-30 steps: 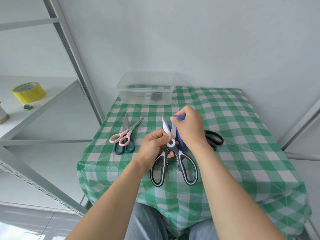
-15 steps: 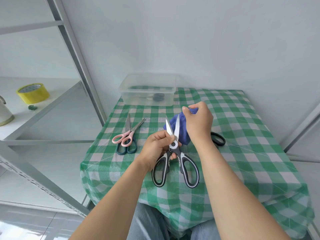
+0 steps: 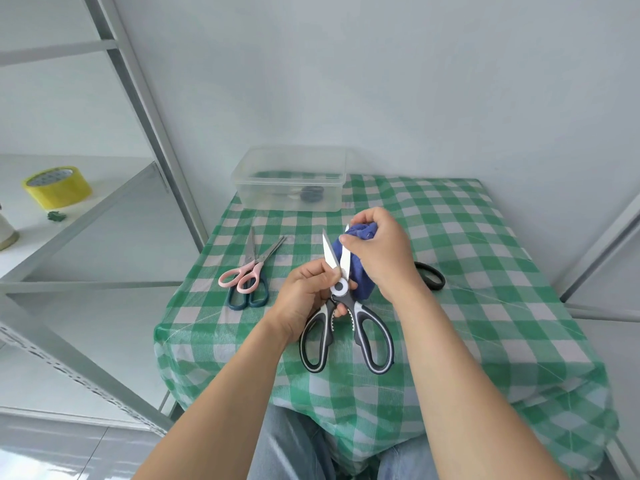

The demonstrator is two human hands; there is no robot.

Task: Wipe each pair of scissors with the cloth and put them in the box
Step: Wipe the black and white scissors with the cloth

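Progress check: this one's roughly mid-task by my read. The clear box (image 3: pixel 263 199) sits at the back edge of the table (image 3: pixel 485 271), and there's something dark lying inside it (image 3: pixel 311 195) (looks like a scissor handle, but the plastic blurs it too much to be sure). So maybe one pair is done.

The pair being wiped is the black-and-white kitchen scissors (image 3: pixel 349 306), held up over the middle of the table with the blades pointing away and slightly apart. Not boxed yet.

Waiting for their turn: pink scissors (image 3: pixel 247 275) lying on top of a dark teal pair (image 3: pixel 249 299) on the left side of the table, plus a black pair (image 3: pixel 431 277) mostly hidden behind the right wrist. So I'd guess three more after this one.

Hands: the left hand (image 3: pixel 304 296) has its fingers curled around the scissors right at the pivot, thumb on the blade base, handles hanging down toward the person. The right hand (image 3: pixel 381 251) clutches the bunched-up blue cloth (image 3: pixel 360 282) and pinches it against the right-hand blade near the tip. Both forearms reach in from below, wrists fairly level.
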